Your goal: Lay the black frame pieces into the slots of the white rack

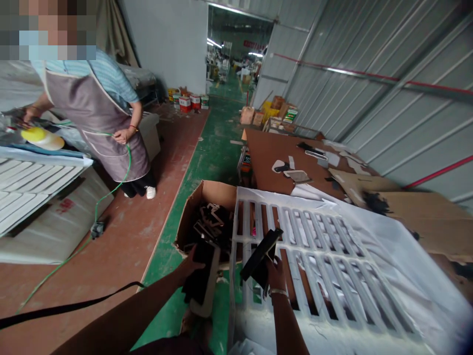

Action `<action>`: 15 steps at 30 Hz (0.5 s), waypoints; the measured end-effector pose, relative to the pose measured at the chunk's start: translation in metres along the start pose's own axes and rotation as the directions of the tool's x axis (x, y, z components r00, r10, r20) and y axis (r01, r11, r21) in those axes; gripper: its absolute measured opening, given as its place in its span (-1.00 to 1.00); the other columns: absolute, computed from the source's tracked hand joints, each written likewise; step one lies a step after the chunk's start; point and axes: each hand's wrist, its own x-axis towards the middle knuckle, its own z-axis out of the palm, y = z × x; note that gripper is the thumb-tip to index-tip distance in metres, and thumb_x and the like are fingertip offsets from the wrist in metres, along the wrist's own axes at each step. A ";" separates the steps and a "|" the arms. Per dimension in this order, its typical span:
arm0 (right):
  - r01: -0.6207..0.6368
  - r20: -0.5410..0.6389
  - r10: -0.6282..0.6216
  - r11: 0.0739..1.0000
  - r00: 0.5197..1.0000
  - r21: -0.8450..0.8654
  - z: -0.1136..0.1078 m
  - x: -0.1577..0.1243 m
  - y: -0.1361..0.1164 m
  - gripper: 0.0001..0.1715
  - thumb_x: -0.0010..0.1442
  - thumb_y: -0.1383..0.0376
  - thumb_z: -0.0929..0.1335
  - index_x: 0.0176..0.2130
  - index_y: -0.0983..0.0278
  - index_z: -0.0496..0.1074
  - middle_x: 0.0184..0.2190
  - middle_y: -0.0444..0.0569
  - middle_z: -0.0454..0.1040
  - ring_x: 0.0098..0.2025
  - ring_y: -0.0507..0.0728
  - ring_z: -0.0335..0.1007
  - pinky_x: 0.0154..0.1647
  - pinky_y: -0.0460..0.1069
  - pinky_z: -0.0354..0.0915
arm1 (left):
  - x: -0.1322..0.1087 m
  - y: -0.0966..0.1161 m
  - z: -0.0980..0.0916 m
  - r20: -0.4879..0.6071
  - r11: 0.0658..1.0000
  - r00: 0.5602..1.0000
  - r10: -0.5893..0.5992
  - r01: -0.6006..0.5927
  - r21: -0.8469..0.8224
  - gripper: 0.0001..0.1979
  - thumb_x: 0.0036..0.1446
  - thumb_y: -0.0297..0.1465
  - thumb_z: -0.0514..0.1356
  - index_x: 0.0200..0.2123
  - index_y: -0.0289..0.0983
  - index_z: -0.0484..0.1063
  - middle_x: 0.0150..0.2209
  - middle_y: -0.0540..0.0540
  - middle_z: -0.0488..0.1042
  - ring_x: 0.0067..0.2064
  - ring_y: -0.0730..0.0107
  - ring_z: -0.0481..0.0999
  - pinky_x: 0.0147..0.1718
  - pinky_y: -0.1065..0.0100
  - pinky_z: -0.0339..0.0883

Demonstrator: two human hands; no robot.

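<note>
My left hand (189, 267) is closed on a stack of flat black pieces (199, 271), with a pale rounded-end piece (211, 291) along its right side. My right hand (277, 276) grips several flat black strips (260, 256), tilted and fanned apart; their exact kind I cannot make out. Those strips are over the near left part of a white slotted rack (295, 252). Just beyond my left hand, an open cardboard box (219, 190) holds a jumble of black and pale-edged pieces (212, 219).
A co-worker in an apron (84, 103) stands at left, holding a green hose (129, 158); a panel with pale strips (37, 180) lies before them. Beyond the rack is a brown table (264, 158) with scattered pieces. Paint tins (185, 103) stand near the doorway.
</note>
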 end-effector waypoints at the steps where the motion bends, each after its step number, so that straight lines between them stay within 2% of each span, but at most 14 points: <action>1: -0.069 0.042 0.068 0.997 0.997 0.034 0.010 0.001 0.004 -0.14 -0.21 -0.04 0.30 -0.01 0.43 0.32 -0.29 0.07 0.49 -0.26 0.21 0.42 -0.25 0.07 0.33 | 0.016 -0.003 0.009 0.038 0.995 0.999 0.027 -0.030 0.090 0.02 -0.18 -0.50 0.19 0.32 -0.30 -0.29 0.02 -0.22 0.41 -0.13 0.18 0.50 -0.15 0.18 0.41; 2: -0.131 0.080 0.126 0.990 0.989 0.056 0.019 0.004 0.009 -0.15 -0.24 -0.03 0.32 -0.03 0.41 0.33 -0.32 0.03 0.49 -0.27 0.19 0.41 -0.26 0.04 0.33 | 0.034 -0.005 0.018 0.057 0.989 0.998 0.017 -0.025 0.147 0.01 -0.25 -0.57 0.20 0.31 -0.36 -0.18 0.00 -0.23 0.44 -0.10 0.15 0.49 -0.10 0.18 0.39; 4: -0.185 0.100 0.181 0.982 0.978 0.028 0.030 0.012 0.019 -0.18 -0.26 -0.04 0.34 -0.06 0.37 0.34 -0.38 -0.04 0.47 -0.30 0.17 0.40 -0.29 0.01 0.32 | 0.067 -0.008 0.027 -0.005 0.971 0.999 0.050 -0.047 0.233 0.02 -0.26 -0.62 0.19 0.31 -0.43 -0.17 0.02 -0.28 0.42 -0.02 0.09 0.44 0.01 0.16 0.30; 5: -0.168 0.085 0.170 0.985 0.982 -0.027 0.032 0.016 0.022 -0.17 -0.25 -0.05 0.35 -0.05 0.36 0.34 -0.39 -0.04 0.46 -0.31 0.17 0.39 -0.29 0.02 0.31 | 0.079 -0.008 0.028 -0.052 0.962 0.996 0.069 -0.053 0.267 0.02 -0.24 -0.63 0.19 0.32 -0.44 -0.20 0.03 -0.31 0.40 0.01 0.06 0.42 0.05 0.13 0.25; 7: -0.048 0.019 0.054 0.977 0.998 -0.208 0.031 0.022 0.024 -0.16 -0.19 -0.06 0.33 0.00 0.37 0.33 -0.33 0.01 0.45 -0.25 0.21 0.39 -0.24 0.05 0.31 | 0.092 -0.008 0.021 -0.131 0.941 0.984 0.123 -0.074 0.331 -0.01 -0.13 -0.60 0.15 0.33 -0.42 -0.31 0.10 -0.35 0.32 0.07 0.02 0.37 0.10 0.08 0.17; 9: 0.082 -0.038 -0.106 0.914 0.994 -0.398 0.028 0.022 0.020 -0.14 -0.13 -0.05 0.32 0.06 0.39 0.31 -0.21 0.13 0.41 -0.11 0.30 0.35 -0.12 0.12 0.28 | 0.091 -0.010 0.012 -0.154 0.920 0.974 0.169 -0.099 0.379 -0.07 -0.03 -0.57 0.12 0.34 -0.40 -0.34 0.18 -0.37 0.22 0.15 0.02 0.30 0.15 0.10 0.11; 11: 0.126 -0.089 -0.198 0.852 0.976 -0.508 0.027 0.017 0.013 -0.09 -0.11 -0.02 0.32 0.14 0.39 0.24 -0.09 0.24 0.34 -0.02 0.38 0.28 -0.07 0.19 0.25 | 0.082 -0.016 0.008 -0.127 0.902 0.971 0.201 -0.133 0.410 -0.14 0.04 -0.54 0.10 0.34 -0.42 -0.31 0.23 -0.37 0.14 0.22 0.07 0.19 0.20 0.16 0.03; 13: 0.127 -0.125 -0.231 0.828 0.965 -0.547 0.030 0.008 0.009 -0.05 -0.09 0.00 0.33 0.19 0.38 0.16 -0.02 0.28 0.27 0.01 0.41 0.24 -0.07 0.21 0.25 | 0.072 -0.028 0.013 -0.086 0.886 0.978 0.189 -0.132 0.444 -0.18 0.07 -0.53 0.07 0.34 -0.42 -0.28 0.24 -0.35 0.13 0.25 0.13 0.15 0.22 0.19 -0.01; 15: 0.160 -0.120 -0.289 0.779 0.950 -0.606 0.035 -0.001 0.010 -0.07 -0.05 0.01 0.32 0.21 0.39 0.13 -0.02 0.27 0.25 0.00 0.39 0.25 -0.10 0.20 0.28 | 0.065 -0.045 0.024 -0.061 0.873 0.990 0.128 -0.083 0.480 -0.18 0.05 -0.56 0.05 0.34 -0.37 -0.27 0.25 -0.32 0.12 0.27 0.16 0.12 0.23 0.19 -0.02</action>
